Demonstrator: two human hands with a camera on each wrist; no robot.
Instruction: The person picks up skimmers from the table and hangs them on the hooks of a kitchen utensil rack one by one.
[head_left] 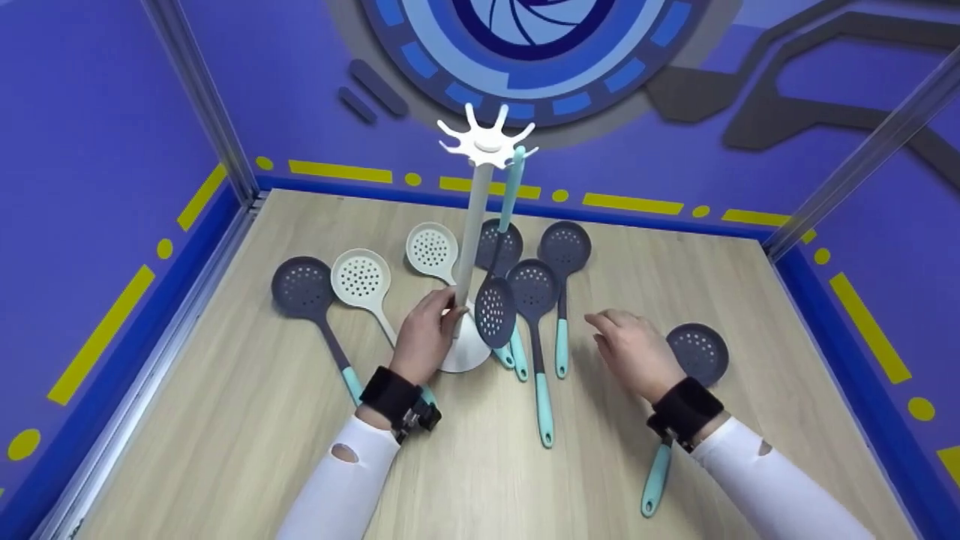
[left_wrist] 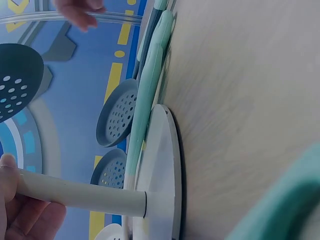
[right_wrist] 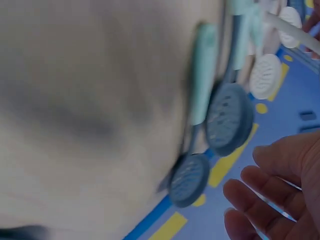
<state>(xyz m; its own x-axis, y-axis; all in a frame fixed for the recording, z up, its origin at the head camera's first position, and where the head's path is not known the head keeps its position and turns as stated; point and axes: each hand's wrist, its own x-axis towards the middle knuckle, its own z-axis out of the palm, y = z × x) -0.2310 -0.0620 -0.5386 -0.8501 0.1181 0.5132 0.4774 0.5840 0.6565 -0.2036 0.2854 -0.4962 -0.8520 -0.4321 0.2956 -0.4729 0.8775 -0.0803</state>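
My left hand (head_left: pixel 424 339) grips the lower pole of a white utensil stand (head_left: pixel 474 217), whose top spreads into several hooked arms. From one arm on the right hangs a skimmer (head_left: pixel 495 311) with a dark perforated head and a teal handle. In the left wrist view, the thumb and fingers (left_wrist: pixel 42 220) wrap the pole just above the round base (left_wrist: pixel 160 175). My right hand (head_left: pixel 637 356) hovers over the table, holding nothing, its fingers loosely bent. Closest to it are a dark skimmer (head_left: pixel 698 352) partly under the wrist and another dark skimmer (head_left: pixel 565 247).
More skimmers lie around the base: a dark one (head_left: pixel 301 289) at far left, a white one (head_left: pixel 361 277), a second white one (head_left: pixel 432 247) behind, and dark ones (head_left: pixel 533 289) right of the pole. Blue printed walls (head_left: pixel 315 112) enclose the wooden table (head_left: pixel 247 420).
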